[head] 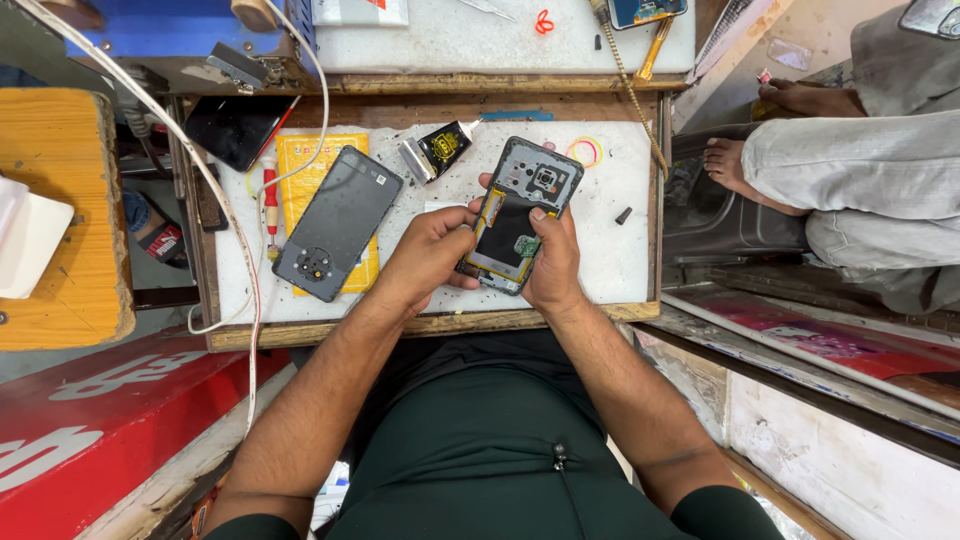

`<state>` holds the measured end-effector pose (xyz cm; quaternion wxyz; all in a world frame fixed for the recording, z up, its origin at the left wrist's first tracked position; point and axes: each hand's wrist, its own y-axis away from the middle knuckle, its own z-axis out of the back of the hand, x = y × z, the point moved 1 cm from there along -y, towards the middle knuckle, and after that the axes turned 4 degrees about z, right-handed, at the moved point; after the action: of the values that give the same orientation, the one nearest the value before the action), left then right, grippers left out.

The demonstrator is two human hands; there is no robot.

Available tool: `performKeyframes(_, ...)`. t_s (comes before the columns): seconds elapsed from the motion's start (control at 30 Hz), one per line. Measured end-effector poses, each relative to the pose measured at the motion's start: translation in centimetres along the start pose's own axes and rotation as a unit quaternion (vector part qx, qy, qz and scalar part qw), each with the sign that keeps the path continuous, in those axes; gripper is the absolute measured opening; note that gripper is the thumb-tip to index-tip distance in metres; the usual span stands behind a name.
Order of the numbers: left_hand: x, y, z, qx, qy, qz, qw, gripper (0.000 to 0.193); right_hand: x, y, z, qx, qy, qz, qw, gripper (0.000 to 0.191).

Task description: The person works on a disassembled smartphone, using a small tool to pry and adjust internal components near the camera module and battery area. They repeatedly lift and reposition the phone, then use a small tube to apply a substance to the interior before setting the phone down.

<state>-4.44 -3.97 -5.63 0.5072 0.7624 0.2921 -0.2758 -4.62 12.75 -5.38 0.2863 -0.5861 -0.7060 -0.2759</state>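
Your forearms rise from the bottom of the frame to an opened phone (520,215) at centre, tilted above the white tabletop (620,250). Your left hand (425,255) curls closed around its left edge, thumb pressing the exposed battery; your right hand (553,262) clamps the lower right edge, apparently steadying it. Left of centre lies the detached back cover (337,222) on a yellow sheet (300,160); a glue tube (440,150) sits above.
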Motion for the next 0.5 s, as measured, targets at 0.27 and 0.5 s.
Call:
performKeyframes(0.27,-0.1,0.0,0.5,0.022,0.017,0.011,1.0,0.029,-0.2,-0.4,0.2,-0.012,0.013,-0.007,1.0,0.062)
performKeyframes(0.5,-0.1,0.1,1.1,0.049,0.013,-0.004,0.999,0.04,-0.3,-0.5,-0.1,-0.013,0.005,-0.01,1.0,0.061)
